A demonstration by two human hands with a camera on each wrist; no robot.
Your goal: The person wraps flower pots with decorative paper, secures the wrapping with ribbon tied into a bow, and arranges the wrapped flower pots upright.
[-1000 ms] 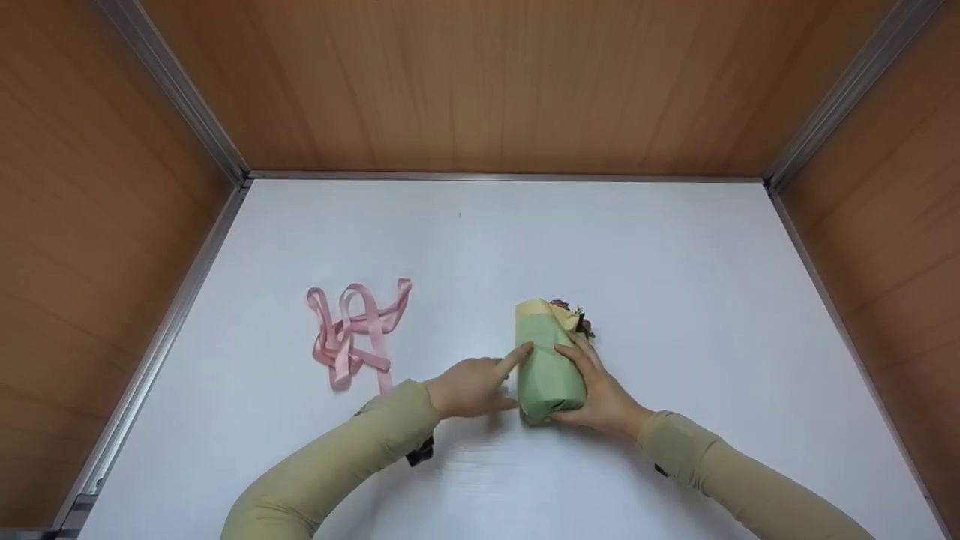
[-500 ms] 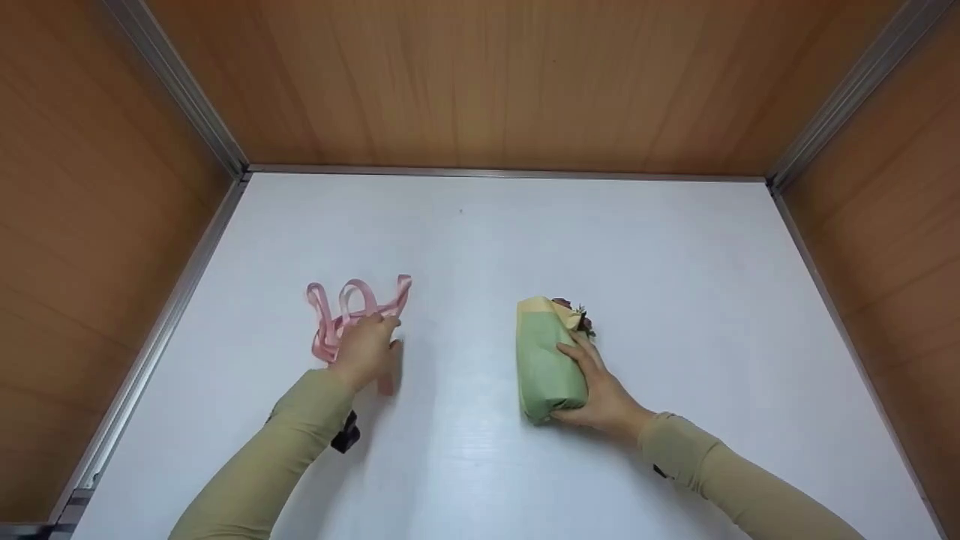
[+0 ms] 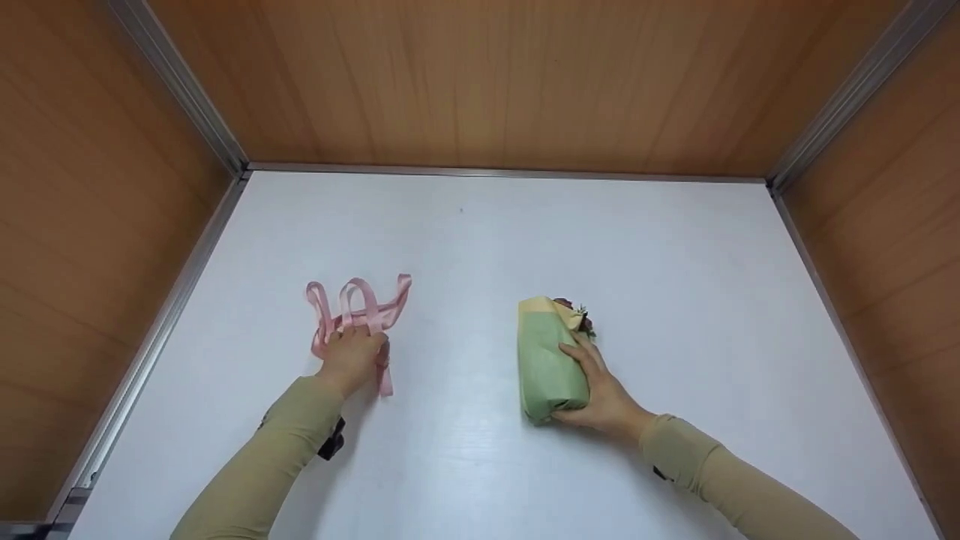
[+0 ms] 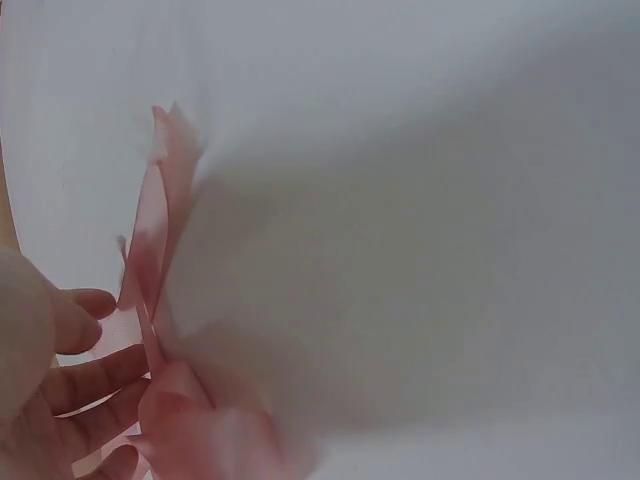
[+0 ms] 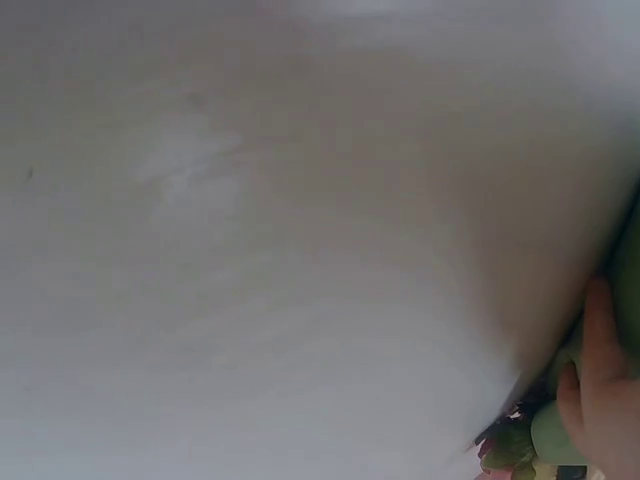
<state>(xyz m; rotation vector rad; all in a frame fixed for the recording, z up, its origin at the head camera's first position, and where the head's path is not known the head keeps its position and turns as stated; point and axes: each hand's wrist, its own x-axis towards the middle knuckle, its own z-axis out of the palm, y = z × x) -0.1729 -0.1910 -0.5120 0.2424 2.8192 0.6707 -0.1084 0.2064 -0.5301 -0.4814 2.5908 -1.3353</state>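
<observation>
A loose tangle of pink ribbon (image 3: 367,306) lies on the left half of the table. My left hand (image 3: 352,360) is over its near part and hides some of it. In the left wrist view the fingers (image 4: 104,384) touch or nearly touch the ribbon (image 4: 152,240), with the thumb apart from them. A bouquet wrapped in green and cream paper (image 3: 551,367) lies right of the middle. Small dark red flowers with leaves (image 3: 585,322) show at its far right end. My right hand (image 3: 600,390) grips the bouquet's right side, fingers on top and thumb at the near end.
The white table (image 3: 480,247) meets wooden panels at the back (image 3: 480,90), left (image 3: 112,247) and right (image 3: 885,225). Metal strips run along these edges. A dark wrist device (image 3: 331,441) shows below the left sleeve.
My left hand has left the bouquet's left side and moved left to the ribbon, then slightly back toward me. My right hand has kept its grip, and the bouquet has hardly moved.
</observation>
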